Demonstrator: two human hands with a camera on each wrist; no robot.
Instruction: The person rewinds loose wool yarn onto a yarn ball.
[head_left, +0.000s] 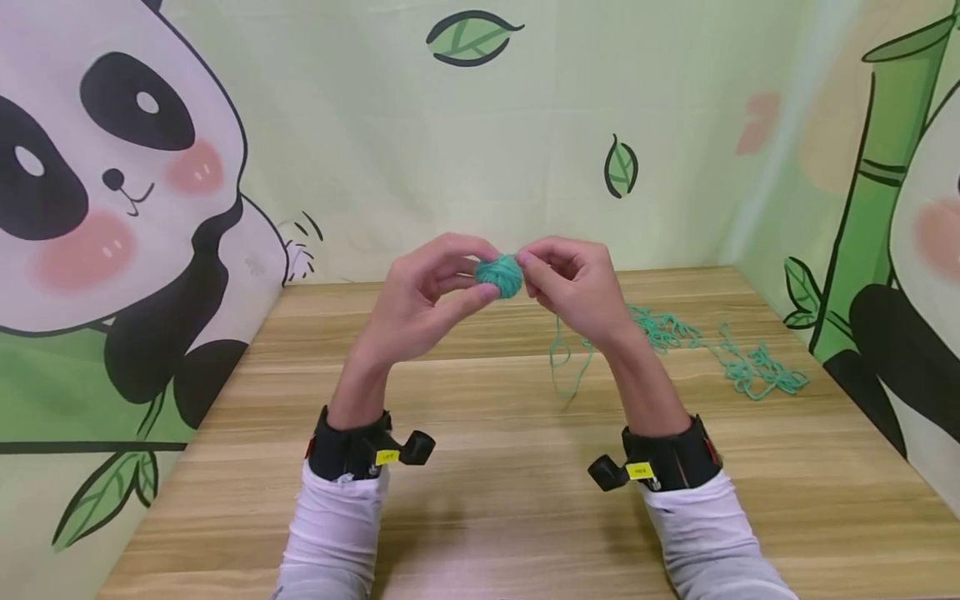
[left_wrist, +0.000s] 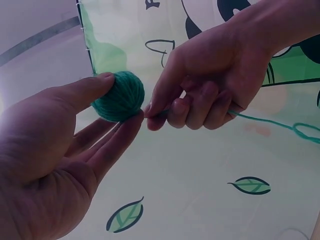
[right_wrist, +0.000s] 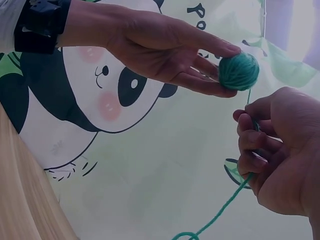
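Between the thumb and fingertips of my left hand (head_left: 420, 300) is a small ball of teal yarn (head_left: 500, 276), raised above the table. Its wound strands show in the left wrist view, where the ball (left_wrist: 122, 96) sits at the ends of the fingers. Just right of it, my right hand (head_left: 573, 279) pinches the yarn strand between thumb and index finger. The right wrist view shows a short taut length running from the ball (right_wrist: 239, 71) to that pinch. Below the curled fingers of the right hand (right_wrist: 280, 150), the strand (right_wrist: 220, 212) trails away.
Loose teal yarn (head_left: 663, 329) lies on the wooden table (head_left: 480, 467) behind the right forearm, with another tangled heap (head_left: 765, 372) farther right. A thin loop hangs below the right hand. A printed panda backdrop (head_left: 525, 150) rises behind the table and at both sides.
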